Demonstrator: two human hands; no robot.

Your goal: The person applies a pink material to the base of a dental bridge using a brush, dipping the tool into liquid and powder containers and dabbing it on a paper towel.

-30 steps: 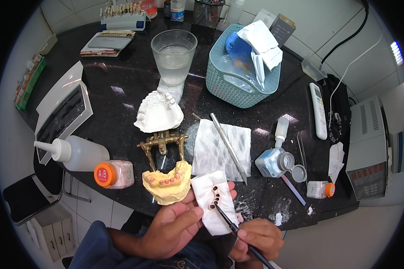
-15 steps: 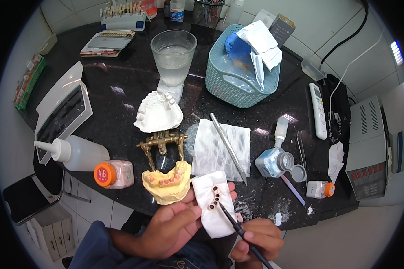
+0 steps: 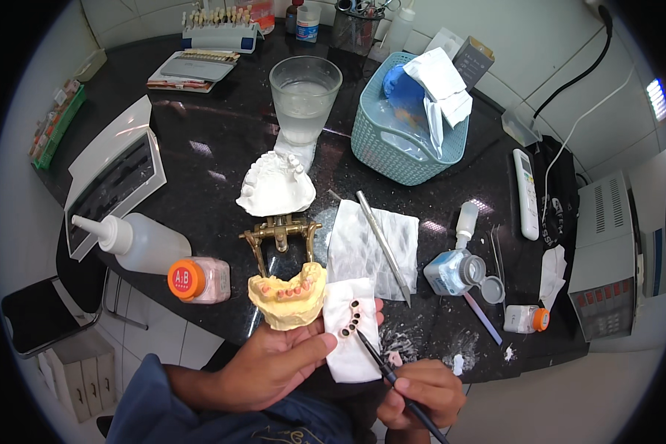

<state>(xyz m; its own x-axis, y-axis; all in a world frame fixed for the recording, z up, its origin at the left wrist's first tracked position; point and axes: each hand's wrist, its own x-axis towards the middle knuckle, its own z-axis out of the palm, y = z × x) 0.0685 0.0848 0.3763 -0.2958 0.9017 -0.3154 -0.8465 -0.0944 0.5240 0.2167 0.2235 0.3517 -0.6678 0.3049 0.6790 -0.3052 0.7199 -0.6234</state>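
My left hand (image 3: 266, 370) supports a folded white tissue (image 3: 354, 364) from below, with the thumb pressed on its near left edge. On the tissue lies a curved dental bridge (image 3: 357, 314), its several dark hollow crowns facing up and pinkish material along its edge. Between the fingers of my right hand (image 3: 429, 391) is a thin black brush (image 3: 383, 364). Its tip is at the bridge's near end; whether it touches cannot be seen. Just beyond my left hand stands a yellow dental cast (image 3: 292, 311), joined by a brass articulator (image 3: 280, 233) to a white plaster cast (image 3: 275, 185).
Beyond the tissue, a metal knife (image 3: 383, 244) lies on a white cloth (image 3: 348, 244). An orange-capped jar (image 3: 211, 280) and squeeze bottle (image 3: 152, 243) stand left. Rightward are an open powder jar (image 3: 451, 274) and a small orange-capped jar (image 3: 524, 319). A water glass (image 3: 303, 100) and blue basket (image 3: 392, 159) stand farther back.
The whole view has shifted, so most things on the table appear farther right. The brush tip stays close to the bridge's near end. Both hands keep their holds.
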